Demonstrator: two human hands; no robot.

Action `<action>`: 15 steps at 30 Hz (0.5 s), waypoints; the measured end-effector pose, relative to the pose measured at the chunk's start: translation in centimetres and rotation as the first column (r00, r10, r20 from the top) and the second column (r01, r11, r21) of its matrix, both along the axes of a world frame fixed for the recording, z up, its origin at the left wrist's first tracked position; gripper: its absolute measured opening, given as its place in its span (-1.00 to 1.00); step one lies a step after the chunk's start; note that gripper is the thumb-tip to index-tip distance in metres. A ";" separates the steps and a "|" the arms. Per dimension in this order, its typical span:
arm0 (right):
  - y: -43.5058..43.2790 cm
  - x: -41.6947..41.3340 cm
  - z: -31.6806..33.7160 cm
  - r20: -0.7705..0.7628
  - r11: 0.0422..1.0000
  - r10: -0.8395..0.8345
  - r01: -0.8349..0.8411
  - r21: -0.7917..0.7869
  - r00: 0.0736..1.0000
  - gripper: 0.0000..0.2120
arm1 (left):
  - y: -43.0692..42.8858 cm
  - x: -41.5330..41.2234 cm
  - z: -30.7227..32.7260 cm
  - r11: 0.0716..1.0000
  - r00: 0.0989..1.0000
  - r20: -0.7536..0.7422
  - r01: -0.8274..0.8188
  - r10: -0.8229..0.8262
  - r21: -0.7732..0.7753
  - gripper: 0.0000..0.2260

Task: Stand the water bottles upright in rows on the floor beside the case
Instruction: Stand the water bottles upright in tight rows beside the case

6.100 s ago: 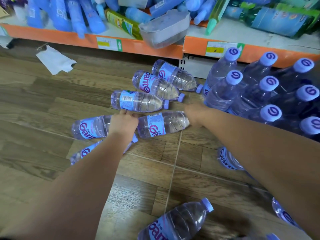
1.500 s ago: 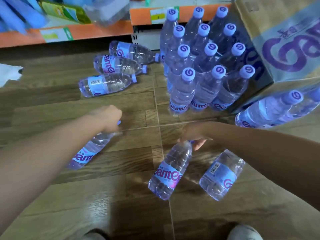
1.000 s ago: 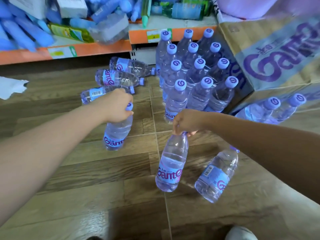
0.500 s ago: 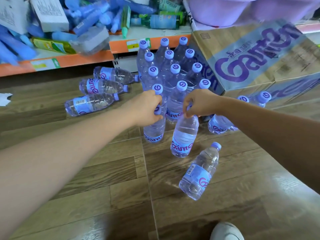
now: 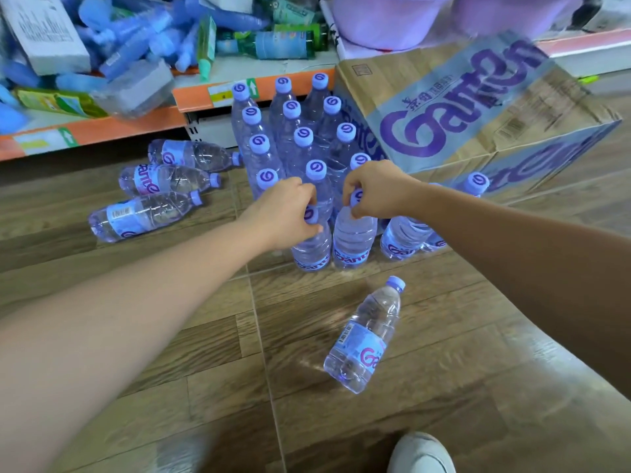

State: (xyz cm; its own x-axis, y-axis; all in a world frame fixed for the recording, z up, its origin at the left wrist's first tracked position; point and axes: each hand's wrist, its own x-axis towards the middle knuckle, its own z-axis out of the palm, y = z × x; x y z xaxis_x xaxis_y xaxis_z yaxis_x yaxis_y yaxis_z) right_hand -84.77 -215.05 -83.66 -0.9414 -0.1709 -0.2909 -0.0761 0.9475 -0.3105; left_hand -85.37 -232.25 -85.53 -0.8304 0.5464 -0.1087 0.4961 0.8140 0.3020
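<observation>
Bottles (image 5: 297, 138) stand upright in rows on the floor (image 5: 170, 336), packed just left of the case (image 5: 461, 107), purple caps up. At the near end of that block, in front of the case's left corner, two more stand side by side and touching, one under each grip. The left grip (image 5: 283, 213) has its fingers curled over the cap and neck of the left bottle (image 5: 312, 249). The right grip (image 5: 379, 191) pinches the cap of the right bottle (image 5: 353, 240) between thumb and curled fingers. Both bottles appear to sit with their bases on the floor. Just right of them, before the case's front face, two further bottles (image 5: 403, 237) stand upright. One loose bottle (image 5: 367, 336) lies on its side well in front of the case, cap pointing toward it. Three lying bottles (image 5: 160, 180) rest left of the case beyond the rows, caps toward the rows, below a shelf (image 5: 136, 121). A shoe (image 5: 420, 452) shows at the bottom edge.
</observation>
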 end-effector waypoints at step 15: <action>-11.5 -0.6 0.3 0.148 0.970 0.244 -0.238 -0.059 0.958 -0.81 | -9.6 -1.0 0.7 0.986 0.986 0.008 -0.167 0.167 -0.020 -0.77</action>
